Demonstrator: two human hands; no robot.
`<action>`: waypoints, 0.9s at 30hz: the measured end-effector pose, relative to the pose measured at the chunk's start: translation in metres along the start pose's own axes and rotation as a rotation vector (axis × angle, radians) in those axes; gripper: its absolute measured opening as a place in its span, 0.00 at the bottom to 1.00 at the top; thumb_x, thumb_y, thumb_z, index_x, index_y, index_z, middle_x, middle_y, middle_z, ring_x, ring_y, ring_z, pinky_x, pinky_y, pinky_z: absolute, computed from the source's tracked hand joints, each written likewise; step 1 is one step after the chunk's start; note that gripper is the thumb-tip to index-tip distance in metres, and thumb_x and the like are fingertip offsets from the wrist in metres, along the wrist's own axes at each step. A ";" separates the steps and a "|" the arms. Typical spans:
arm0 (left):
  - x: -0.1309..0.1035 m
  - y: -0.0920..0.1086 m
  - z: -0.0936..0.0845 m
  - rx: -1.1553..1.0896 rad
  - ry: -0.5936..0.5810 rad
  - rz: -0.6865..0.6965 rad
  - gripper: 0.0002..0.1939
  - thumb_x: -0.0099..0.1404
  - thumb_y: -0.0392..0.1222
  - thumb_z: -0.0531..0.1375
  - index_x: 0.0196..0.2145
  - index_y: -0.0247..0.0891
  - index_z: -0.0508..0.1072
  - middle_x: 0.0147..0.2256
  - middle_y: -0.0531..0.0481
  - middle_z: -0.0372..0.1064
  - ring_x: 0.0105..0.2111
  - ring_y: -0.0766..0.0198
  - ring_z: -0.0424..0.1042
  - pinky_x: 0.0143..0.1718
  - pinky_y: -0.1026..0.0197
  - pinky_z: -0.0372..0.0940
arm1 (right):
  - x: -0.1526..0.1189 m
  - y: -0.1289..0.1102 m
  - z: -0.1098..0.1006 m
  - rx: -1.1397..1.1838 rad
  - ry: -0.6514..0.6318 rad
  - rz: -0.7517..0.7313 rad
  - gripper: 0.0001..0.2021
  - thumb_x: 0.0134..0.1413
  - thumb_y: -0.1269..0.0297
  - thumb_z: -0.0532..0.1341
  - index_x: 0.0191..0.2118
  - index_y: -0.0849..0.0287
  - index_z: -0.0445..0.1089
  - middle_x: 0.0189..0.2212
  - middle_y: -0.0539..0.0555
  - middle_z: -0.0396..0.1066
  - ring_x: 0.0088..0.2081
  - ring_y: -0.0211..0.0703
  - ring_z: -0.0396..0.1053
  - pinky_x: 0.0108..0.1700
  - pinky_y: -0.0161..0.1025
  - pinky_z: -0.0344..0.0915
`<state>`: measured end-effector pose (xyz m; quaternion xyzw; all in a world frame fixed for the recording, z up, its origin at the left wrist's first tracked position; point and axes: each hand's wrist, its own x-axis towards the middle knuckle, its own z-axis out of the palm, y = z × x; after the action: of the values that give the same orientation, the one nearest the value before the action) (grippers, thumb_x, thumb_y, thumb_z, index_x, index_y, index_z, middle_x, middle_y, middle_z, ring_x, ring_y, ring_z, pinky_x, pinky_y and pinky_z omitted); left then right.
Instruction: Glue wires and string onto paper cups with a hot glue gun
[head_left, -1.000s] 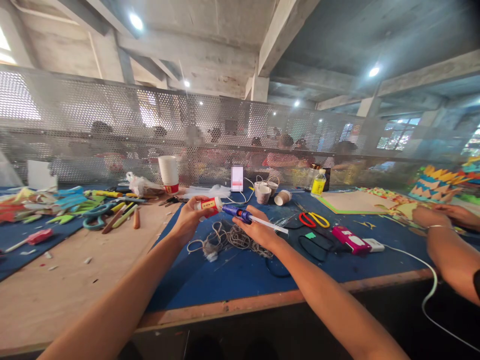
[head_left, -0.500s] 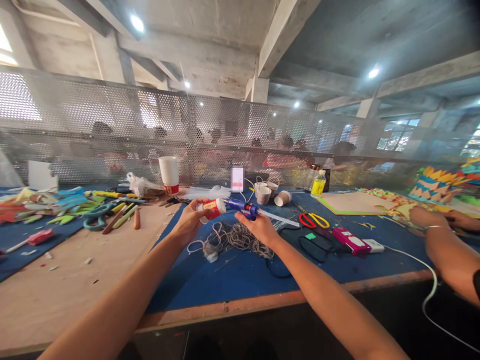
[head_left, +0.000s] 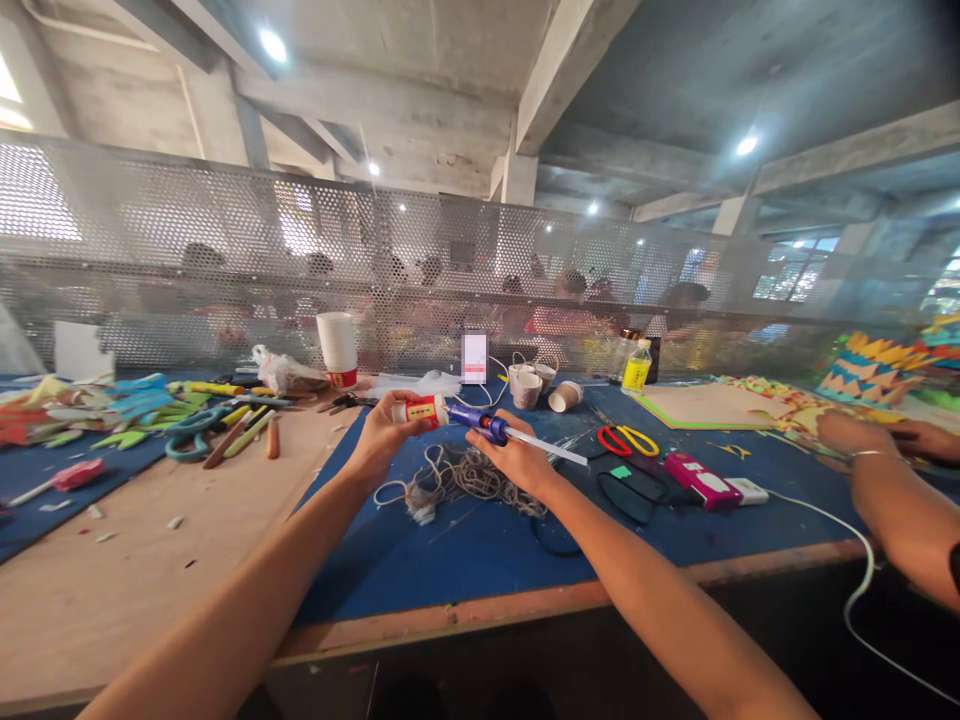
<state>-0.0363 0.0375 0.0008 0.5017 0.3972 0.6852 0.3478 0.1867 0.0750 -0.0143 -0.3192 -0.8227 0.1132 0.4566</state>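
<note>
Above blue mat (head_left: 405,560), left hand (head_left: 380,437) grips paper cup (head_left: 420,411) sideways, presumably exposing its base to glue gun (head_left: 480,424) clasped in right hand (head_left: 517,455).

- Blue tabletop (head_left: 405,575), spread beneath both hands.
- Tan board (head_left: 135,580), on the table left of the left hand (head_left: 382,435), bearing a stack of paper cups (head_left: 337,345) beyond that hand and wooden-looking tools (head_left: 244,432) to its left.
- Tangled twine (head_left: 487,477), just nearer the wearer than the right hand (head_left: 514,452).
- Small wrapped cups (head_left: 525,388), beyond the right hand; one tipped cup (head_left: 562,398) beside them.
- Red-and-yellow scissors (head_left: 628,441) and magenta box (head_left: 701,483), right of that hand.
</note>
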 end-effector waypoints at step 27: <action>-0.003 0.003 0.004 -0.087 -0.038 -0.076 0.24 0.42 0.32 0.73 0.38 0.36 0.72 0.28 0.54 0.72 0.24 0.68 0.69 0.26 0.67 0.63 | 0.004 -0.003 -0.003 0.147 0.087 0.202 0.19 0.57 0.44 0.60 0.34 0.58 0.74 0.30 0.53 0.75 0.32 0.45 0.73 0.38 0.38 0.68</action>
<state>-0.0324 0.0342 0.0029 0.4837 0.3791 0.6785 0.4024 0.1864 0.0750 -0.0080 -0.3706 -0.7552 0.2046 0.5005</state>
